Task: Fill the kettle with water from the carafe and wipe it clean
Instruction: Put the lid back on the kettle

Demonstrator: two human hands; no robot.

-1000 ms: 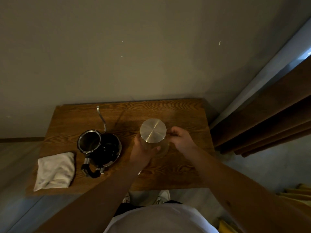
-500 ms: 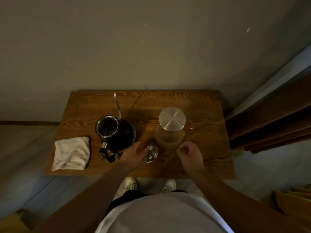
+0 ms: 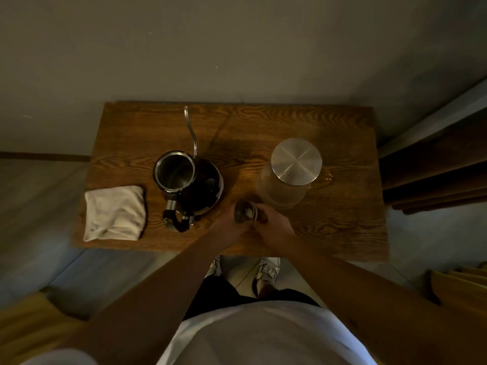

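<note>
A black gooseneck kettle (image 3: 204, 187) stands uncovered at the left middle of the wooden table (image 3: 290, 122), its thin spout pointing away and its handle toward me. The glass carafe (image 3: 279, 196) with a round metal cap stands to its right. A small round kettle lid (image 3: 246, 211) sits low near the table's front, between kettle and carafe. My left hand (image 3: 228, 224) and my right hand (image 3: 275, 223) both close around it, fingers on its rim. A folded white cloth (image 3: 114, 213) lies at the table's left front.
The table stands against a grey wall. Brown curtains (image 3: 434, 167) hang close to its right edge. My shoes (image 3: 266, 272) show on the floor under the front edge. A yellowish object (image 3: 458, 283) lies on the floor at right.
Both hands let go of the carafe, which now stands on the table at right. They moved back toward the front edge and closed on the kettle lid.
</note>
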